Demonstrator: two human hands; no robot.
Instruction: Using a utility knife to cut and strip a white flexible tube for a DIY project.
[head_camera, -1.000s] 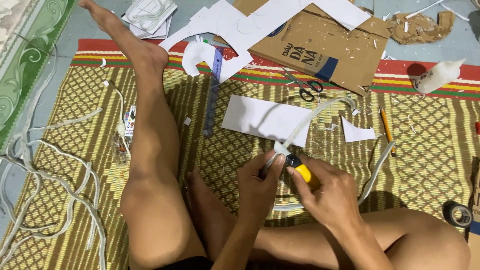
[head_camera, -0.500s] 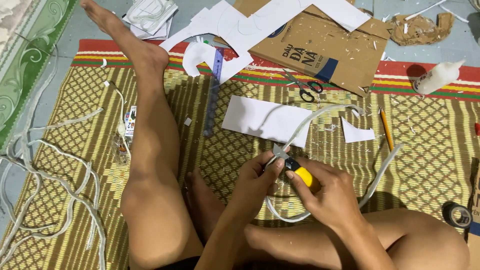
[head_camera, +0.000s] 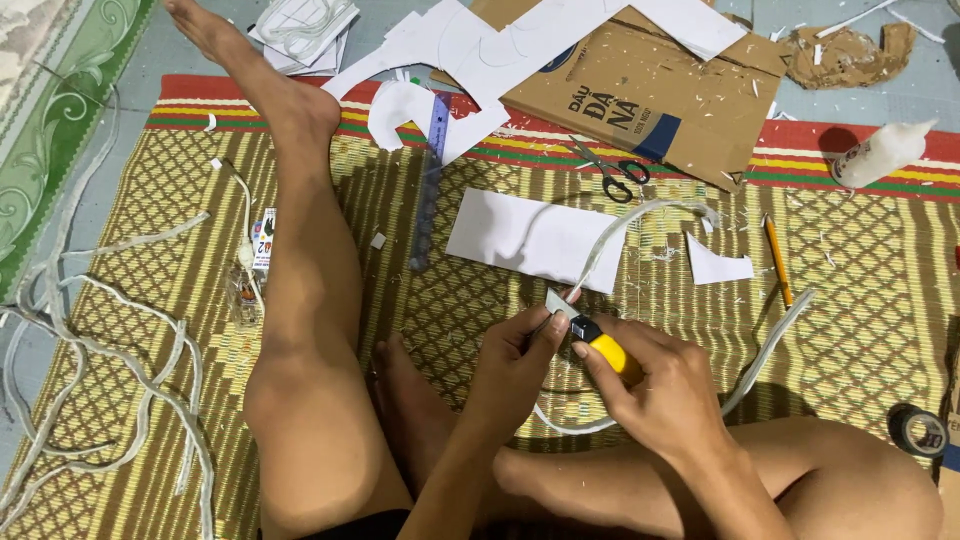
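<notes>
Right hand (head_camera: 665, 385) grips a yellow-handled utility knife (head_camera: 590, 335), blade at a thin white strip (head_camera: 610, 240); left hand (head_camera: 515, 365) pinches the strip just beside the blade. The cut is best kept shallow, fingers behind the edge. Beyond the knife: white sheet (head_camera: 520, 240), scissors (head_camera: 615, 175), woven mat (head_camera: 850, 330).

Craft clutter on a woven mat (head_camera: 150, 260)

Black-handled scissors (head_camera: 612, 176) lie just below the brown cardboard (head_camera: 700, 90); a blue ruler (head_camera: 430, 180), a pencil (head_camera: 778, 260), a white glue bottle (head_camera: 880, 153), a tape roll (head_camera: 918, 431) and white paper cutouts (head_camera: 470, 60) lie about.
</notes>
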